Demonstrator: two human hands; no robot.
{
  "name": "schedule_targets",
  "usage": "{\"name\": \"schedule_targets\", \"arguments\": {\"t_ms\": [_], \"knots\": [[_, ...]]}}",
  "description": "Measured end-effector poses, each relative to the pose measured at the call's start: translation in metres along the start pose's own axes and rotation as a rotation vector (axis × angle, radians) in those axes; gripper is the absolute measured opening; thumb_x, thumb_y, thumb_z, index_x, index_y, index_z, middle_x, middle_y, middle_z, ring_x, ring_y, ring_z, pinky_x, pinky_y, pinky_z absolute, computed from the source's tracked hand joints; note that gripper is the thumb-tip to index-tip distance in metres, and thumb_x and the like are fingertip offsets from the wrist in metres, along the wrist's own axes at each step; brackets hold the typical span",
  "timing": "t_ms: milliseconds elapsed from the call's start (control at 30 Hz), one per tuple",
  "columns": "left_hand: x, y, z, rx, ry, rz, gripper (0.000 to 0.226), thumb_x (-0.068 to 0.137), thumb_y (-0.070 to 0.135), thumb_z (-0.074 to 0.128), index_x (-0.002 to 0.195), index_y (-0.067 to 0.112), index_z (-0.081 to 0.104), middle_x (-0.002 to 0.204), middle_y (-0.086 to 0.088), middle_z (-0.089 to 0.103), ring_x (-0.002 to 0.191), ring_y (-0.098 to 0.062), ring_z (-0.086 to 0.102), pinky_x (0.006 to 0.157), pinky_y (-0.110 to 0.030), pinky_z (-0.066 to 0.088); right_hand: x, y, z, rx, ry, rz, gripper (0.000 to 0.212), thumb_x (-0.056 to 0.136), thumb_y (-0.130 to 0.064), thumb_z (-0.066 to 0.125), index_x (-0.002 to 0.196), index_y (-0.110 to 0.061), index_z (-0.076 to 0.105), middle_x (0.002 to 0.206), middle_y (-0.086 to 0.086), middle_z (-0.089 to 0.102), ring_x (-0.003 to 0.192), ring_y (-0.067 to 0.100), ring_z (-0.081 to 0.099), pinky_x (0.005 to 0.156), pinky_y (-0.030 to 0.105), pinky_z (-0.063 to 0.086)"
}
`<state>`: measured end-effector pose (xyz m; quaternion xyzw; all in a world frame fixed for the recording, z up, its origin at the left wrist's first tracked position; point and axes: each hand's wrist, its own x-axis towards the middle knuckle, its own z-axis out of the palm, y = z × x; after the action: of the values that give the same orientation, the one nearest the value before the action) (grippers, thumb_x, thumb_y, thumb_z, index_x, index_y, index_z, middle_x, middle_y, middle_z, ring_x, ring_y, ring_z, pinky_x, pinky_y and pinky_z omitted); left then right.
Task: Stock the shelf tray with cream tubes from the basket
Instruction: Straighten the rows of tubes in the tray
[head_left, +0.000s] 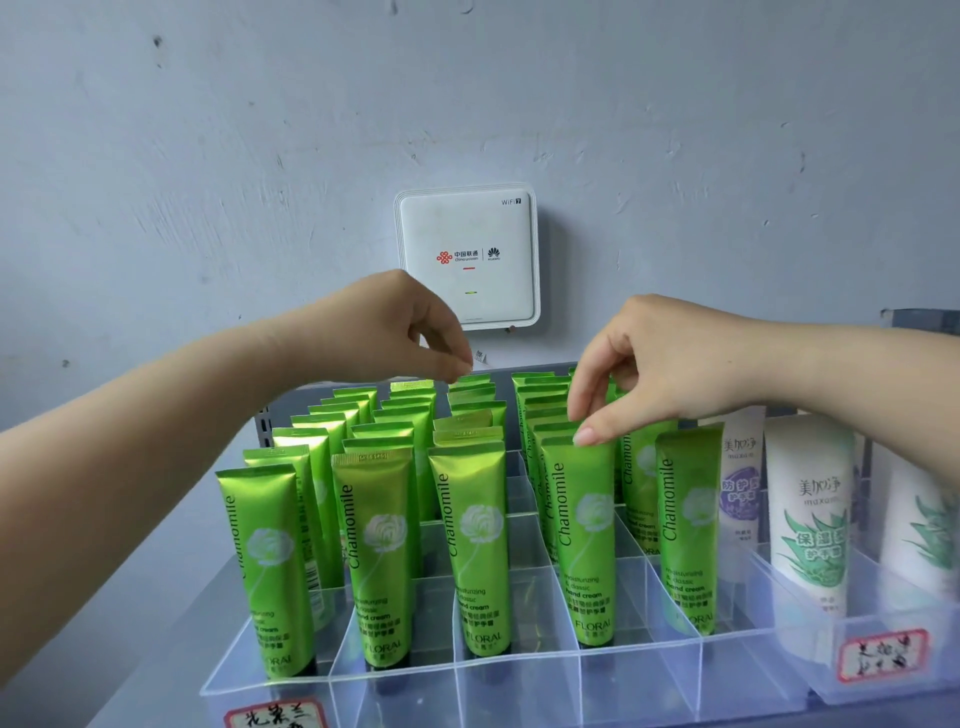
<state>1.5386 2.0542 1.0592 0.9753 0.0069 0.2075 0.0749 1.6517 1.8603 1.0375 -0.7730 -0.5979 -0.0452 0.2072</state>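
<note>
- Clear acrylic shelf tray (519, 670) divided into lanes by transparent partitions; set on a shelf in front of a pale grey scuffed wall (208, 156).
- Green glossy cream tubes (467, 545) printed "Chamomile" and "FLORAL", standing cap-down in five lanes, front to back; fourth lane's tubes leaning slightly leftward.
- Left hand (395, 327) raised over the rear of the tray, thumb and forefinger pinched together near the crimped top of a rear green tube (413, 385); actual contact with that tube cannot be told.
- Right hand (660, 364) reaching in from the right, fingers pointing down; fingertips (587, 435) touching the top edge of the front tube in the fourth lane (582, 535), thumb behind it, in a light pinch on the crimp.
- Front green tube in the fifth lane (685, 530) upright, just beside the pinched one.
- White tubes with aloe-leaf print (810, 525) and a white tube with purple print (740, 483) in a neighbouring clear tray at right.
- Red-bordered handwritten labels (883, 654) on the tray fronts.
- White square wall-mounted router marked "WiFi 7" (467, 249) above the tray.
</note>
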Motion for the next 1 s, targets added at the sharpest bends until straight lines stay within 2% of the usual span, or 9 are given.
{"name": "schedule_targets", "arguments": {"t_ms": [67,167,233,333,500,633,733,900,1000], "knots": [[0.009,-0.001,0.006,0.054,-0.071,-0.025,0.002,0.080,0.023,0.072,0.082,0.022,0.071,0.073,0.017,0.067,0.050,0.013,0.051,0.051,-0.002,0.035,0.002,0.003,-0.001,0.035,0.037,-0.008,0.007,0.071,-0.024,0.079,0.072,-0.021,0.073,0.043,-0.020,0.055,0.042,-0.005,0.048,0.045,0.007,0.032],[0.019,-0.005,0.019,0.140,-0.196,-0.049,0.008,0.079,0.031,0.073,0.083,0.025,0.071,0.081,0.010,0.070,0.053,0.011,0.052,0.050,-0.001,0.034,0.006,0.010,-0.004,0.034,0.103,0.003,0.007,0.073,-0.026,0.077,0.070,-0.022,0.072,0.041,-0.020,0.053,0.043,-0.004,0.047,0.045,0.008,0.032],[0.022,-0.007,0.024,0.181,-0.262,-0.065,0.014,0.080,0.029,0.072,0.092,0.022,0.072,0.083,0.010,0.069,0.051,0.013,0.051,0.049,0.000,0.034,0.006,0.016,-0.006,0.022,0.131,0.019,0.007,0.075,-0.025,0.076,0.071,-0.020,0.073,0.039,-0.020,0.052,0.043,-0.003,0.047,0.044,0.008,0.031],[0.024,-0.008,0.028,0.206,-0.319,-0.071,0.021,0.082,0.016,0.068,0.104,0.016,0.071,0.075,0.014,0.062,0.047,0.016,0.048,0.048,0.000,0.033,0.006,0.022,-0.007,-0.003,0.136,0.040,0.007,0.075,-0.025,0.076,0.070,-0.022,0.072,0.039,-0.021,0.051,0.043,-0.003,0.047,0.044,0.009,0.031],[0.023,-0.007,0.027,0.163,-0.324,-0.063,0.019,0.081,0.009,0.069,0.100,0.014,0.072,0.064,0.018,0.056,0.043,0.010,0.047,0.045,-0.003,0.032,0.006,0.025,-0.008,-0.002,0.120,0.048,0.005,0.076,-0.023,0.076,0.074,-0.020,0.073,0.037,-0.022,0.049,0.041,-0.002,0.045,0.043,0.009,0.031],[0.020,-0.006,0.024,0.144,-0.329,-0.055,0.020,0.080,0.006,0.069,0.098,0.014,0.073,0.045,0.025,0.053,0.044,0.011,0.048,0.045,-0.003,0.031,0.005,0.025,-0.009,-0.013,0.100,0.041,0.004,0.078,-0.022,0.074,0.076,-0.019,0.072,0.033,-0.023,0.045,0.042,-0.003,0.046,0.044,0.009,0.031],[0.020,-0.006,0.026,0.150,-0.319,-0.050,0.020,0.081,0.009,0.069,0.100,0.014,0.073,0.064,0.019,0.059,0.048,0.013,0.049,0.048,-0.002,0.034,0.007,0.026,-0.010,-0.020,0.103,0.041,0.004,0.078,-0.022,0.074,0.077,-0.019,0.072,0.032,-0.022,0.044,0.041,-0.002,0.046,0.044,0.010,0.030],[0.022,-0.009,0.031,0.146,-0.295,-0.062,0.013,0.082,0.015,0.069,0.094,0.017,0.072,0.044,0.025,0.053,0.044,0.010,0.047,0.047,-0.003,0.033,0.010,0.032,-0.014,-0.029,0.130,0.042,0.005,0.076,-0.024,0.076,0.072,-0.023,0.072,0.044,-0.023,0.054,0.044,-0.003,0.047,0.044,0.009,0.031],[0.021,-0.008,0.028,0.121,-0.297,-0.061,0.010,0.081,0.022,0.072,0.090,0.020,0.073,0.059,0.022,0.061,0.045,0.009,0.048,0.048,-0.004,0.033,0.010,0.036,-0.021,-0.053,0.150,0.061,0.004,0.076,-0.024,0.075,0.073,-0.022,0.073,0.045,-0.023,0.055,0.046,-0.005,0.049,0.045,0.008,0.033]]}}
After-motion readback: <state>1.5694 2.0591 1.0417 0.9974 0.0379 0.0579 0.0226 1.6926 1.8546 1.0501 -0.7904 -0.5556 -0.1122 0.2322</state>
